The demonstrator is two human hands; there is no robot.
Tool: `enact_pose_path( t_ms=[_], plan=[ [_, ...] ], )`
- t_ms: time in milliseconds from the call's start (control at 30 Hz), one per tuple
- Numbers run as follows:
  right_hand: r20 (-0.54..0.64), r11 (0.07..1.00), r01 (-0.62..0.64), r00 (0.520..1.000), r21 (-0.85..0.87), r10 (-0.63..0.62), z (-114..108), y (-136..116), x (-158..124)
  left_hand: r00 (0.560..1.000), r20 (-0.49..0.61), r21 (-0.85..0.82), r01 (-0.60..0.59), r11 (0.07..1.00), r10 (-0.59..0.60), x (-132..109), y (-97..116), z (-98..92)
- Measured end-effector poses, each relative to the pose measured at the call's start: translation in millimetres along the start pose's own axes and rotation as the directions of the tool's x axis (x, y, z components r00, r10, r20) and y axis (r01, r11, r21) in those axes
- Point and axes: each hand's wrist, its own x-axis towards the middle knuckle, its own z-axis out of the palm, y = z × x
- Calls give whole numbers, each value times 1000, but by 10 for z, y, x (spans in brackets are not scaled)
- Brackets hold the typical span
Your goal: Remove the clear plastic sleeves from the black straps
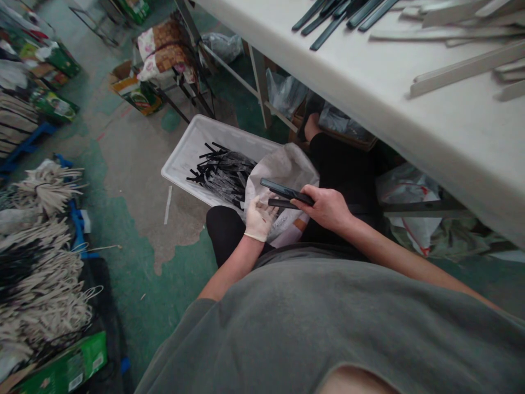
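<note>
My right hand (328, 207) is closed around a few flat black strips (283, 190), whose free ends point left over my lap. One strip sits lower than the others, and its end comes close to my left hand (260, 220). That hand wears a pale glove, palm turned up, with its fingers apart; whether it touches the strip I cannot tell. Below both hands a whitish sack (293, 158) stands with its mouth open between my legs. Just beyond it, a white plastic bin (186, 142) contains many black strips (225, 167) in a loose heap.
A white table (369, 82) crosses the upper right, bearing black strips (336, 16) and beige strips (463, 65). Bundles of beige cords (53, 273) lie at left. A cushioned stool (168, 46) and cardboard box (135, 87) stand behind the bin. Plastic bags (285, 90) lie under the table.
</note>
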Motion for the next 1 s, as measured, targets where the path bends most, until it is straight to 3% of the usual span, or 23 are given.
enact_pose_path(
  t_ms=[367, 700, 1000],
  plan=[
    [19, 1000, -7, 1000, 2, 7, 8, -28, -7, 995, -64, 101, -71, 992, 77, 93, -52, -29],
    [26, 1000, 22, 999, 6, -22, -16, -55, -19, 976, -7, 220, -210, 953, 217, 101, -137, -42],
    [21, 992, -19, 1000, -122, 22, -12, -44, 1, 968, -34, 220, -236, 947, 249, 100, -175, -38]
  ],
)
